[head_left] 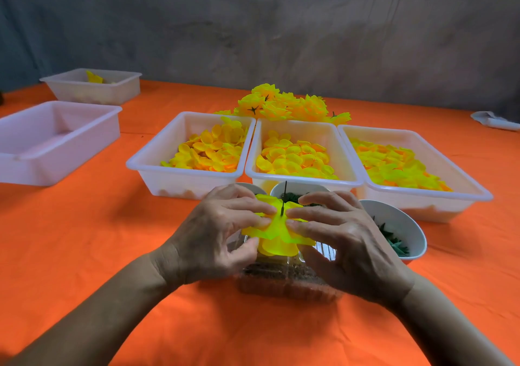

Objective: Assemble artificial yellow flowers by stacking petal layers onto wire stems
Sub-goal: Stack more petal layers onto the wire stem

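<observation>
A yellow petal layer (pixel 277 232) sits on a thin dark wire stem (pixel 284 195) that pokes up through its middle. My left hand (pixel 222 233) pinches the petals from the left, fingertips beside the stem. My right hand (pixel 340 239) pinches them from the right in the same way. Both hands hover over a clear plastic box (pixel 284 281) near the table's front. Three white trays hold loose yellow petals: a left tray (pixel 157 165), a middle tray (pixel 304 178) and a right tray (pixel 422 192). Behind them lies a pile of finished yellow flowers (pixel 284 105).
A white bowl (pixel 408 225) with green pieces stands right of my hands, and another bowl (pixel 298 189) with dark pieces just behind them. At the left stand a white tray with nothing in it (pixel 56 143) and a farther one (pixel 92 85). An orange cloth (pixel 112 239) covers the table.
</observation>
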The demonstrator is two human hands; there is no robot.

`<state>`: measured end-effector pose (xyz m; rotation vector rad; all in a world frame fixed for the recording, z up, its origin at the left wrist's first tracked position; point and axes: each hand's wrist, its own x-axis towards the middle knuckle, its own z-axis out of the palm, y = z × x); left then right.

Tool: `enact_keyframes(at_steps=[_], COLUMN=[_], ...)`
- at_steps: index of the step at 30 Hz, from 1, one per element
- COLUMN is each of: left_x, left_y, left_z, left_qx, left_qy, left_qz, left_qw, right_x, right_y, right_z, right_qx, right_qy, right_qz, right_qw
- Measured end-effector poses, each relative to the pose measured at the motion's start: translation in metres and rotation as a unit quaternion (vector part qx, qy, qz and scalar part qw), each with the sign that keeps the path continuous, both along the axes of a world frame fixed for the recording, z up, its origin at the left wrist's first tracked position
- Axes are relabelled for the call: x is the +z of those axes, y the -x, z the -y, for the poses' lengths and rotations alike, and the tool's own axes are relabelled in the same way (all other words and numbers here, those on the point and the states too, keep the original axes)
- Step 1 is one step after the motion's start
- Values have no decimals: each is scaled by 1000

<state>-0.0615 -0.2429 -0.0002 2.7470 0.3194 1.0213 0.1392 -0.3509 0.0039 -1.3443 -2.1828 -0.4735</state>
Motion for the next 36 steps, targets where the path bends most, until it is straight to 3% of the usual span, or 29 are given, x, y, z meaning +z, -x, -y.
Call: enact_keyframes(at_steps=[5,10,19,30,33,36], left_x=[4,3,-8,-10,-10,-8], left_y=[-6,-24,-36,-41,-41,-41], left_z=[3,5,0,-6,-10,-13], left_qx=[1,64,38,30,23,16], left_qy=[159,210,299,320,332,339], left_qz=[53,111,159,142,114,98], left_qw=[986,969,940,936,936,936], right_x=[1,1,-1,-2,-2,-2], right_y=[1,3,1,-26,-43,-68], right_z=[1,3,3,-7,-20,-34], right_qx=[-6,-9,-23,-5,-56,-176], right_qy=[6,8,13,92,61,67], right_qz=[7,13,-6,-261,-325,-323], right_qw=[1000,1000,1000,961,942,927])
